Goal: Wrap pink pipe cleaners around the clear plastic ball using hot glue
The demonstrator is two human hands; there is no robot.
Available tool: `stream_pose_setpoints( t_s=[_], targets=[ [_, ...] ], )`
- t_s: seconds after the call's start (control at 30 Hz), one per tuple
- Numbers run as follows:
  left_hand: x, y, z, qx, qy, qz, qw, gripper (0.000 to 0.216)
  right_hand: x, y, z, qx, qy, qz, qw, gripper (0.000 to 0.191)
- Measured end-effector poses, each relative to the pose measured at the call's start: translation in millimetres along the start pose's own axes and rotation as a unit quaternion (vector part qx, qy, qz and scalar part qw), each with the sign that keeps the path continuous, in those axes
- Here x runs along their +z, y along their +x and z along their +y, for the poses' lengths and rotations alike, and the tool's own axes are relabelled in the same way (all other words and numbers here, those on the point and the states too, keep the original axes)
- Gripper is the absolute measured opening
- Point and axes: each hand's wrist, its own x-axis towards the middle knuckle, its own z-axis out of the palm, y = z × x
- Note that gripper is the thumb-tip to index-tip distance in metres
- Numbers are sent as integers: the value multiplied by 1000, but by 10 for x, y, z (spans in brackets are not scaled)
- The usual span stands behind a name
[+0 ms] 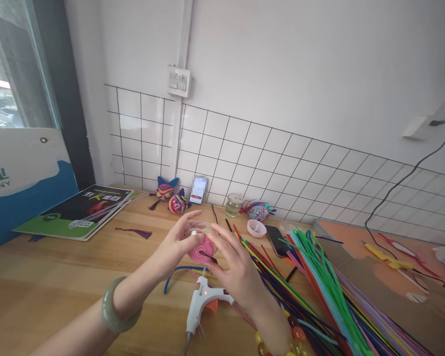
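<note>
We find a pink coil [196, 254] held up between both hands, above the middle of the table and just beyond the glue gun [196, 305]. The left hand [176, 243] grasps its left side, thumb laid along the upper edge. The right hand [234, 264] has its fingers curved about the right side; some fingertips are hidden. A dark cord [208, 256] lies across the coil's face. In our judgement the two-sided grip keeps the turns tight and the face in view.

The glue gun rests on the table, nozzle toward the near edge and indicator lit, apparently parked within easy reach. Pipe cleaners [324, 282] lie massed to the right, probably to allow quick picking. Farther back we note a pink bowl [257, 229], a dark phone [275, 241] lying flat and a glass jar [235, 205]. A lit phone [198, 192] leans upright at the wall, presumably for viewing. Striped ornaments [179, 202] sit to its left.

The table [40, 306] is pale, grained wood. At left lie a purple tassel [138, 232] and a booklet [79, 205]. The white wall [300, 59] carries black wire grid; a window [18, 64] stands far left. At far right, a cable [415, 173] hangs from an outlet.
</note>
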Motion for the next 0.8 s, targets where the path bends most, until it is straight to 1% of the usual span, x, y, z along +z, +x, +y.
stream_pose_setpoints(
  t_s=[0.17, 0.43, 0.6, 0.7, 0.8],
  targets=[
    [29, 0, 25, 9, 0, 17, 1000, 56, 8, -2, -5, 0, -3, 6, 1000, 56],
    [16, -9, -4, 12, -2, 4, 1000, 55, 40, -33, 8, -4, -8, 14, 1000, 51],
    [22, -11, 9, 2, -12, 6, 1000, 57, 59, -58, 16, -5, 0, 1, 1000, 60],
    [13, -3, 20, -10, -17, 14, 1000, 57, 20, -58, 14, 27, 24, -26, 999, 65],
    [-19, 17, 41, -24, -36, 28, 999, 59, -87, -33, 65, 117, 45, -45, 991, 73]
  ],
)
